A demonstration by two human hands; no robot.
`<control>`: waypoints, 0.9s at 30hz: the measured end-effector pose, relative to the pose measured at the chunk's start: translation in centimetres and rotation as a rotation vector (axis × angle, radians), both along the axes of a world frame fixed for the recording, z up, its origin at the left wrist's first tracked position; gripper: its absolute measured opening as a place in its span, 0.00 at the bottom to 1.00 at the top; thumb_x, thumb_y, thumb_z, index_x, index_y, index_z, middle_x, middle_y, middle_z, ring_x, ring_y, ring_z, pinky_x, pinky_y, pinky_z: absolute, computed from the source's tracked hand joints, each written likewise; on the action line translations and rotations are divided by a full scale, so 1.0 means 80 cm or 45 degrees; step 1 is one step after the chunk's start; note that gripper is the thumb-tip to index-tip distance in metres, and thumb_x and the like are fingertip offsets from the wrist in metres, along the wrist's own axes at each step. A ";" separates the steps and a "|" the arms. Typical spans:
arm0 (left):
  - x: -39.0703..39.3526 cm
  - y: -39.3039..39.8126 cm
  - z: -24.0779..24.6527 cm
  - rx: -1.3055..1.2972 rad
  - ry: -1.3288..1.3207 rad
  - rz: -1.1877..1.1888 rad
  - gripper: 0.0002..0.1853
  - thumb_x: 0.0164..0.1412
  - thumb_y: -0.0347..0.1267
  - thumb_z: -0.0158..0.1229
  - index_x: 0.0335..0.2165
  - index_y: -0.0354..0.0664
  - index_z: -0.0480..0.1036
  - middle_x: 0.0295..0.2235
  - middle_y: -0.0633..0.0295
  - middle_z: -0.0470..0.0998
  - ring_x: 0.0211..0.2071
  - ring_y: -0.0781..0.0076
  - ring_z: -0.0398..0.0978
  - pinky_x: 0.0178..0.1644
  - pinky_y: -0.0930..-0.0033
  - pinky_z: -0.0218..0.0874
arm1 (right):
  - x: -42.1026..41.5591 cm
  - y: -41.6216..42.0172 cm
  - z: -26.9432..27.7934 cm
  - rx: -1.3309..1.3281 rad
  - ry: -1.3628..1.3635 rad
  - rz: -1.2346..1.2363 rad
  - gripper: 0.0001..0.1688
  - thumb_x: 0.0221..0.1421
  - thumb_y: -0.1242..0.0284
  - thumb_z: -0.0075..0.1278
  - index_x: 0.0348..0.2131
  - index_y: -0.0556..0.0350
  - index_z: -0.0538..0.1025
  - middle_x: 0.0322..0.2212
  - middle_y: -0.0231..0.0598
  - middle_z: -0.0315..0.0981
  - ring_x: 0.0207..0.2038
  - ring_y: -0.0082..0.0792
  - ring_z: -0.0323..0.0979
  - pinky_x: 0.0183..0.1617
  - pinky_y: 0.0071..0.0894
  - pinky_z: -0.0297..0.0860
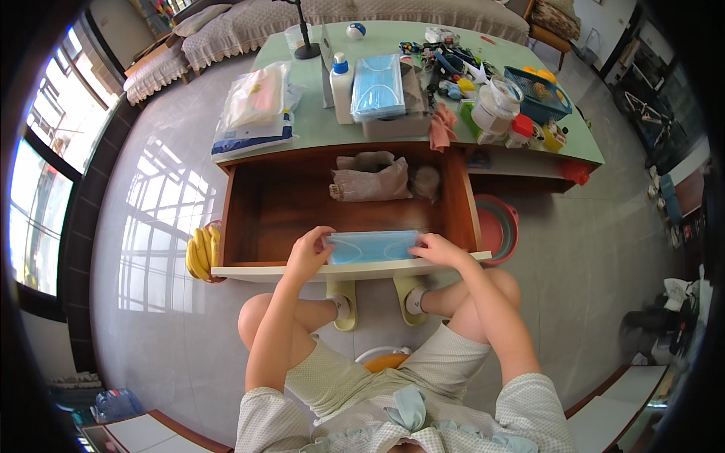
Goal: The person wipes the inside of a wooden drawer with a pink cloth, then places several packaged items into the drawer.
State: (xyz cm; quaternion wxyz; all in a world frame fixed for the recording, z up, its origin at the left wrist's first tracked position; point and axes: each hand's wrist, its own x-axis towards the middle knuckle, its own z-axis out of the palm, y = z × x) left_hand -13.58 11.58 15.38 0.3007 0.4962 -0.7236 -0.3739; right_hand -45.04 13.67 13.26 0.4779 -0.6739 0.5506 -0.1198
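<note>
A clear pack of blue face masks [371, 248] is held level between both hands, at the front of the pulled-out wooden drawer [283, 221]. My left hand [311, 252] grips its left end, and my right hand [439, 249] grips the right end. Farther back in the drawer lie a crumpled plastic bag [374, 178] and a round, clear-wrapped item [425, 181]. Another pack of blue face masks [378, 85] rests on a grey box [396, 125] on the table, beside a white bottle with a blue cap [341, 90].
The green tabletop [314, 127] holds plastic packages [257, 102], a white jar [497, 107], a pink cloth [442, 127] and a blue basket [532, 102]. Bananas [202, 252] are left of the drawer; a red and grey basin [498, 226] stands right of it.
</note>
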 end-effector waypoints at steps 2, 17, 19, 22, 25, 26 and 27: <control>-0.002 0.000 -0.006 0.111 0.084 0.067 0.17 0.44 0.24 0.56 0.37 0.37 0.68 0.27 0.57 0.71 0.24 0.73 0.71 0.30 0.74 0.64 | 0.003 0.001 -0.003 0.020 -0.036 -0.066 0.19 0.50 0.64 0.46 0.38 0.61 0.70 0.30 0.46 0.72 0.32 0.36 0.69 0.37 0.30 0.63; -0.042 -0.077 -0.035 1.062 0.428 0.277 0.14 0.49 0.24 0.52 0.38 0.42 0.68 0.31 0.66 0.73 0.31 0.77 0.72 0.35 0.73 0.67 | -0.021 -0.061 -0.024 0.460 -0.404 -0.705 0.16 0.50 0.55 0.44 0.26 0.46 0.70 0.19 0.22 0.62 0.21 0.15 0.57 0.20 0.16 0.53; -0.052 -0.093 -0.053 1.014 0.481 0.290 0.16 0.47 0.24 0.54 0.39 0.42 0.68 0.30 0.66 0.73 0.30 0.77 0.72 0.33 0.73 0.67 | -0.022 -0.065 -0.032 0.484 -0.407 -0.718 0.15 0.50 0.57 0.44 0.30 0.47 0.71 0.20 0.22 0.62 0.22 0.16 0.58 0.22 0.15 0.56; -0.074 -0.122 -0.079 1.036 0.531 0.342 0.18 0.45 0.23 0.56 0.39 0.41 0.68 0.28 0.66 0.73 0.28 0.77 0.73 0.30 0.74 0.67 | -0.030 -0.073 -0.065 0.350 -0.385 -0.760 0.13 0.46 0.67 0.42 0.31 0.56 0.69 0.21 0.32 0.66 0.19 0.22 0.62 0.19 0.21 0.60; -0.089 -0.140 -0.108 1.048 0.548 0.355 0.18 0.44 0.22 0.56 0.39 0.40 0.68 0.27 0.65 0.73 0.26 0.77 0.72 0.29 0.74 0.66 | -0.041 -0.083 -0.093 0.351 -0.352 -0.708 0.15 0.45 0.69 0.42 0.33 0.59 0.68 0.22 0.35 0.67 0.19 0.24 0.63 0.19 0.23 0.61; -0.092 -0.145 -0.117 1.056 0.514 0.373 0.18 0.43 0.22 0.57 0.38 0.40 0.68 0.28 0.64 0.74 0.26 0.77 0.72 0.29 0.74 0.67 | -0.045 -0.090 -0.104 0.325 -0.293 -0.702 0.17 0.44 0.71 0.41 0.36 0.62 0.66 0.23 0.39 0.68 0.19 0.28 0.65 0.20 0.25 0.62; -0.092 -0.149 -0.128 1.077 0.499 0.378 0.18 0.43 0.23 0.56 0.38 0.40 0.68 0.27 0.64 0.73 0.26 0.76 0.72 0.29 0.74 0.67 | -0.046 -0.095 -0.108 0.329 -0.239 -0.654 0.20 0.44 0.70 0.42 0.38 0.63 0.65 0.25 0.42 0.68 0.21 0.30 0.67 0.21 0.27 0.63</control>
